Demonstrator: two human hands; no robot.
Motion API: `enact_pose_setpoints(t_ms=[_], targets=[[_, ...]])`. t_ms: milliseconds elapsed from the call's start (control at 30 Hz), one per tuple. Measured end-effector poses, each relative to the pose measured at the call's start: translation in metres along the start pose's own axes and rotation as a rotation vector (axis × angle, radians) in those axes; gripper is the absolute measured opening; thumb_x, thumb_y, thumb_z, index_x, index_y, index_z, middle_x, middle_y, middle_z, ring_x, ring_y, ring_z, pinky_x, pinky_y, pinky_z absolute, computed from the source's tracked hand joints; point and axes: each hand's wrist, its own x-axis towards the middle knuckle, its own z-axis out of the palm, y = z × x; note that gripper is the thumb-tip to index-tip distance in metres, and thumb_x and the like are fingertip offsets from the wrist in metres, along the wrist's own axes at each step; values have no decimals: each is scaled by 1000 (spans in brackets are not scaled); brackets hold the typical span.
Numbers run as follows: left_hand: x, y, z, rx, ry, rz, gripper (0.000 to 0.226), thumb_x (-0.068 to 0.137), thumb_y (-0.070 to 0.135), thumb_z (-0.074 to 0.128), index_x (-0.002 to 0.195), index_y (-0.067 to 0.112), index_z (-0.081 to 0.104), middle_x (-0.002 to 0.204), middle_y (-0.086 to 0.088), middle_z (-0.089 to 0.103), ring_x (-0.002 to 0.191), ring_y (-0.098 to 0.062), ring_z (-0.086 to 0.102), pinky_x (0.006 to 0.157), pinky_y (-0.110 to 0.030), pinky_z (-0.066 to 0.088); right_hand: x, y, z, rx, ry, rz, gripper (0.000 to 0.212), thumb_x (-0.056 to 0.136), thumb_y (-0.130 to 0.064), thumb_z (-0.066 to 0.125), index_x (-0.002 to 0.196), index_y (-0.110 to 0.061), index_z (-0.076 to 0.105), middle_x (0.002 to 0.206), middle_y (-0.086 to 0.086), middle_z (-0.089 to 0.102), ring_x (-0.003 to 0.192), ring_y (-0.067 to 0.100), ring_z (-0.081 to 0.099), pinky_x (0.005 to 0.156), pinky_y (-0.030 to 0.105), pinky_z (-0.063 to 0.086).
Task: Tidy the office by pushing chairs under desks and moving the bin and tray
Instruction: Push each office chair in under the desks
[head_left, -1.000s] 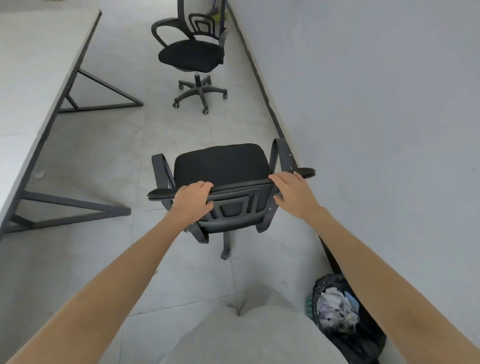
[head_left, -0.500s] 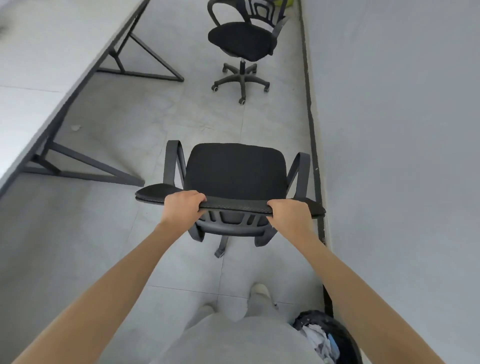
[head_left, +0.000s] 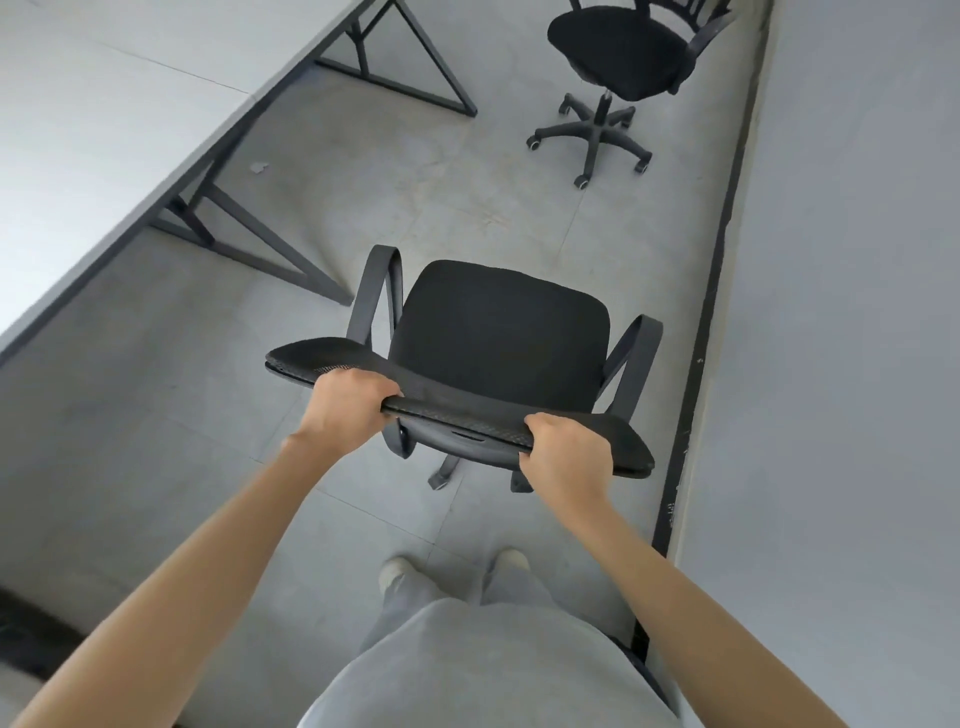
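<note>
A black office chair (head_left: 498, 332) with armrests stands on the tiled floor in front of me, its seat facing away. My left hand (head_left: 345, 410) grips the top edge of its mesh backrest on the left side. My right hand (head_left: 563, 457) grips the same edge further right. The chair is turned slightly towards the long white desk (head_left: 104, 130) that runs along the left. A second black office chair (head_left: 618, 52) stands further off near the wall. The bin and the tray are out of view.
A grey wall (head_left: 841, 312) with a dark skirting strip runs along the right, close to the chair. Black triangular desk legs (head_left: 249, 244) stand on the floor left of the chair. My feet (head_left: 452, 569) are just behind the chair's base.
The chair has swung round so its seat points more to the left, towards the desk. My view has turned left too, and the bin at the lower right has gone out of frame.
</note>
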Motion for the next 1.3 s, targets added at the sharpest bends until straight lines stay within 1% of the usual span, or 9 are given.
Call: enact_pose_setpoints(t_ms=[100,300,533,700,800,867,967,1100,1300], targets=[[-26,-8,-4,-38,79,0,13,61,14,51,57,15,64,50,-2,59,48,-29,55,43,-26,39,-11,-15,5,-39,34,-87,34,31,-22,86,55,-20,62,45,-7,53,39,14,52,32,17,28],[-73,-13,-9,-26,75,-114,13,58,5,60,61,17,66,53,-1,60,50,-28,57,48,-22,33,-30,-33,13,-41,82,-227,37,28,-14,83,51,-18,54,41,-6,45,36,13,44,40,13,8],[-96,41,3,-8,127,-341,19,54,-3,68,61,14,65,53,-2,60,51,-28,55,48,-23,32,-17,15,7,18,120,-459,35,34,-13,80,52,-18,51,43,-6,46,38,15,46,39,15,14],[-105,96,17,-49,139,-532,17,55,14,48,61,15,64,54,0,58,55,-29,53,45,-23,32,7,54,4,5,88,-602,35,29,-15,82,56,-20,59,44,-7,53,40,14,51,35,15,24],[-103,132,17,-60,109,-685,3,58,13,61,56,13,58,49,2,48,51,-26,46,43,-21,22,27,75,3,18,65,-692,37,28,-16,83,59,-21,64,48,-8,58,44,14,57,35,15,31],[-101,151,20,-61,51,-753,6,61,10,66,61,14,62,55,-1,56,56,-26,53,46,-24,30,41,86,1,35,53,-743,38,28,-15,83,61,-22,66,49,-8,60,46,14,58,35,15,32],[-97,174,24,-82,13,-801,8,63,8,65,60,16,65,57,-1,60,55,-24,56,46,-23,29,60,101,-1,93,54,-839,45,28,-13,84,69,-22,71,55,-9,64,50,14,62,38,15,33],[-88,195,32,-11,26,-736,20,44,7,74,44,16,56,41,1,50,35,-23,47,33,-22,31,91,117,1,153,73,-978,45,34,-7,81,75,-21,71,63,-9,68,57,15,65,40,18,40],[-65,235,48,17,192,-830,3,49,14,60,47,15,58,44,3,52,39,-22,50,34,-22,35,136,135,-2,185,55,-1213,42,36,-10,83,75,-20,71,71,-9,71,62,14,68,44,18,44]])
